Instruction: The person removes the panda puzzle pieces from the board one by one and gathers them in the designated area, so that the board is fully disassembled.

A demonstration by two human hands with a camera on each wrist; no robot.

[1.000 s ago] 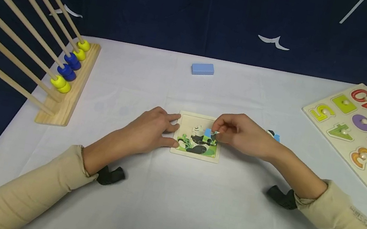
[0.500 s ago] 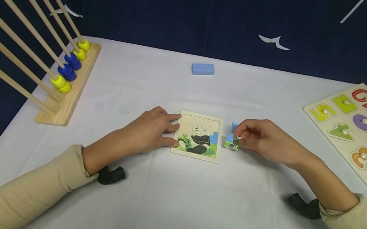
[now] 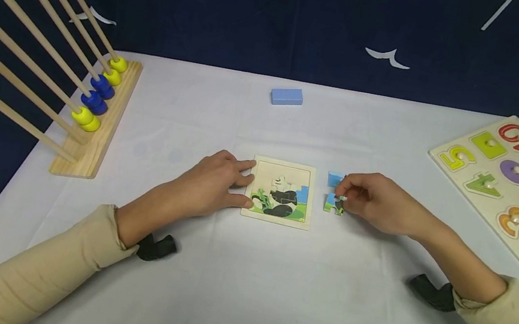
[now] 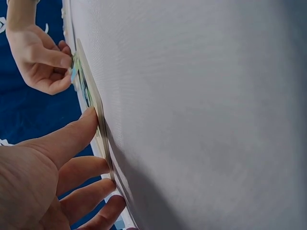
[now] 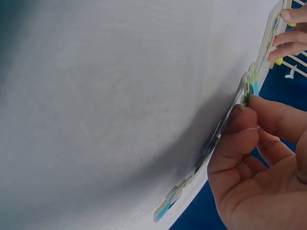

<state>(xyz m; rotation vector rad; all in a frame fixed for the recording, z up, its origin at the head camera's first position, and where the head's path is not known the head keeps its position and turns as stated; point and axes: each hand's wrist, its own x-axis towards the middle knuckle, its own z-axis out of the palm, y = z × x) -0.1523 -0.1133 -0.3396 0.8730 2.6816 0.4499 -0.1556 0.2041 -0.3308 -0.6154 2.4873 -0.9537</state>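
A small wooden panda jigsaw board point(image 3: 265, 174) lies on the white table, with several pieces set in its lower and middle part and bare wood above. My left hand point(image 3: 208, 185) rests at the board's left edge. In the left wrist view its thumb and fingertips touch the rim, fingers fairly straight. Right of the board, my right hand point(image 3: 377, 201) pinches a puzzle piece point(image 3: 334, 203), blue, green and black, between thumb and forefinger. Just behind it lies a loose blue puzzle piece point(image 3: 334, 179). More loose pieces point(image 5: 167, 206) lie under the right hand, mostly hidden in the head view.
A wooden peg stand point(image 3: 109, 129) with yellow and blue beads is at the left. A number and shape board point(image 3: 510, 189) lies at the right. Near the table's back edge sits a blue block point(image 3: 286, 97). A dark blue cloth point(image 3: 265, 12) hangs behind.
The right hand has moved right, off the board, carrying the pinched piece out beside it; over the last half second it shifted slightly further right. The left hand has stayed at the board's edge.
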